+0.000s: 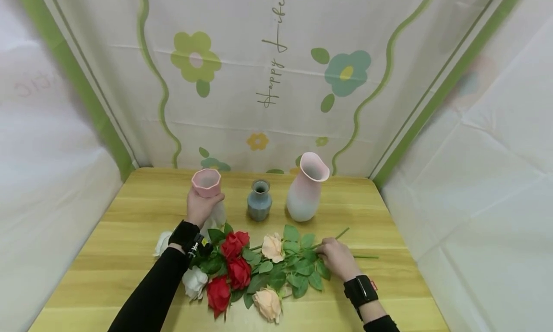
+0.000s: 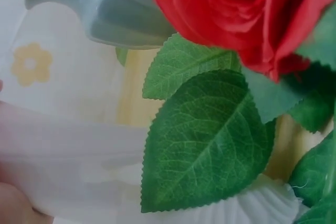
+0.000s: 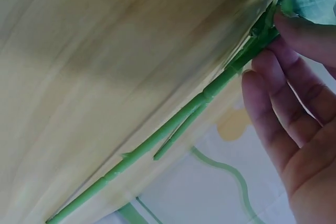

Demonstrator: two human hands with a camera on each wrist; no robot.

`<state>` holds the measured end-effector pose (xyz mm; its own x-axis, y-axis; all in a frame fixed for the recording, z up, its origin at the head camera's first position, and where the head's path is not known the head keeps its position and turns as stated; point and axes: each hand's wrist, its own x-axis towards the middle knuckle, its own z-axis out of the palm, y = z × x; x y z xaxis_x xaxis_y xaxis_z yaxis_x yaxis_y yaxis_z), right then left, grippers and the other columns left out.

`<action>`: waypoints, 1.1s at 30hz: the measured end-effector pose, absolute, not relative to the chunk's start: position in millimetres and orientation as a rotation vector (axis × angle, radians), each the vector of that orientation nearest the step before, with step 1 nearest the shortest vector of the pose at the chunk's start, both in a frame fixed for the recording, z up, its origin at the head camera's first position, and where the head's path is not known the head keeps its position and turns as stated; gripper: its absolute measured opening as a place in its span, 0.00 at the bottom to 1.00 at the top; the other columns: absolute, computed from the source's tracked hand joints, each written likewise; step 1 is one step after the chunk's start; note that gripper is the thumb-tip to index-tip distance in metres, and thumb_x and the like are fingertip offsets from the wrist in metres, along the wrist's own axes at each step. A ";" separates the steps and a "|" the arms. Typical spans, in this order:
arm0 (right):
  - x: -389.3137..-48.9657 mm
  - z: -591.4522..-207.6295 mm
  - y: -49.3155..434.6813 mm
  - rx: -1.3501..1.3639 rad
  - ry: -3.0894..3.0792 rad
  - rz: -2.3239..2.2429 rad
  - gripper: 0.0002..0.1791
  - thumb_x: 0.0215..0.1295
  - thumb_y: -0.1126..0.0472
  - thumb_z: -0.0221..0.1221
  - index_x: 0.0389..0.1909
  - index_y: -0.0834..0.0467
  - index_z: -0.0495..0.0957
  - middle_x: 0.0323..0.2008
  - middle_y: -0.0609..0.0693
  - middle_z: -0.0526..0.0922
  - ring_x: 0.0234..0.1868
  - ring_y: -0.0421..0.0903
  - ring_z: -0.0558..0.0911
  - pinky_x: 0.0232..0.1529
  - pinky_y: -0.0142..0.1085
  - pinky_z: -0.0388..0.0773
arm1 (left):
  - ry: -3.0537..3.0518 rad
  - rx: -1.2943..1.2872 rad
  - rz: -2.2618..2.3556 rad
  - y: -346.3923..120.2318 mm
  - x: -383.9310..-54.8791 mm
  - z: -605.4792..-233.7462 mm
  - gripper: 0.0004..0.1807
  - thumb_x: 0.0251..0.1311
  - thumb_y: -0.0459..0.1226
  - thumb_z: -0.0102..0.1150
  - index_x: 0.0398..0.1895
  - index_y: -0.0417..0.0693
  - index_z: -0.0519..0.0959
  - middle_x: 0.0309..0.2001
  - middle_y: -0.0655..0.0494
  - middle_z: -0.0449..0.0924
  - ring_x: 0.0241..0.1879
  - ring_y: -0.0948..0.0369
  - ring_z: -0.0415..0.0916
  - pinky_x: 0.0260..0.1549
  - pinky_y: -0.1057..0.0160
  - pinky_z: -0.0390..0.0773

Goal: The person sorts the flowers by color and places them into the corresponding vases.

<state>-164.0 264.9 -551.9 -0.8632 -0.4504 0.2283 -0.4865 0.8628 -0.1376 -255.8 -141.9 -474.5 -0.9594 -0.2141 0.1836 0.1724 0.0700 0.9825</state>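
Note:
My left hand point(image 1: 200, 207) grips a pink-and-white vase point(image 1: 207, 184) with a faceted rim, just below that rim. Its pale lower body point(image 2: 84, 166) shows in the left wrist view, partly behind a leaf. With thumb and fingertips, my right hand point(image 1: 338, 257) pinches a green artificial rose stem point(image 3: 163, 129) close over the table. Between the hands lie red roses point(image 1: 239, 273), peach roses point(image 1: 268, 304) and white roses point(image 1: 195, 282), their leaves overlapping. A red rose point(image 2: 241, 14) hangs large across the left wrist view. My left forearm hides part of the white blooms.
A small blue-grey vase point(image 1: 259, 203) stands upright near the back middle of the wooden table point(image 1: 358, 303). To its right is a taller pink-to-white vase point(image 1: 304, 197) with a wavy rim. A printed white cloth point(image 1: 242, 116) hangs behind the table, with white cloth at both sides.

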 end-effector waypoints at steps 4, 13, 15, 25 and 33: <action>-165.5 -552.5 264.5 0.758 -2.811 0.248 0.08 0.55 0.71 0.70 0.31 0.54 0.87 0.27 0.42 0.72 0.29 0.42 0.78 0.26 0.33 0.78 | -2.099 0.056 -1.957 -140.5 -250.5 -468.3 0.38 0.49 0.23 0.69 0.66 0.33 0.64 0.56 0.38 0.71 0.49 0.54 0.70 0.44 0.64 0.74; -175.9 -544.4 260.8 0.870 -2.659 0.201 0.08 0.57 0.72 0.69 0.33 0.59 0.81 0.31 0.48 0.75 0.33 0.46 0.78 0.32 0.36 0.79 | -2.077 0.086 -1.940 -147.5 -268.3 -498.7 0.38 0.48 0.25 0.71 0.65 0.38 0.66 0.54 0.44 0.72 0.48 0.56 0.71 0.44 0.63 0.75; -177.7 -539.2 260.0 0.864 -2.636 0.210 0.10 0.56 0.73 0.69 0.34 0.59 0.81 0.32 0.49 0.76 0.34 0.46 0.78 0.33 0.36 0.79 | -2.070 0.090 -1.943 -148.1 -271.0 -503.7 0.38 0.48 0.25 0.72 0.64 0.38 0.67 0.54 0.45 0.72 0.48 0.56 0.72 0.44 0.63 0.75; -177.4 -512.0 246.9 0.832 -2.523 0.310 0.10 0.54 0.76 0.68 0.34 0.63 0.80 0.34 0.52 0.78 0.38 0.50 0.78 0.37 0.39 0.79 | -2.047 0.068 -1.958 -146.5 -271.1 -503.4 0.38 0.47 0.24 0.72 0.64 0.39 0.68 0.54 0.44 0.73 0.48 0.55 0.72 0.44 0.60 0.75; -176.0 -495.4 236.0 0.792 -2.426 0.365 0.11 0.55 0.76 0.68 0.36 0.63 0.79 0.34 0.53 0.77 0.37 0.50 0.79 0.34 0.38 0.80 | -2.064 0.057 -1.985 -144.6 -261.5 -489.5 0.37 0.49 0.24 0.71 0.65 0.36 0.67 0.55 0.41 0.72 0.48 0.54 0.71 0.43 0.63 0.74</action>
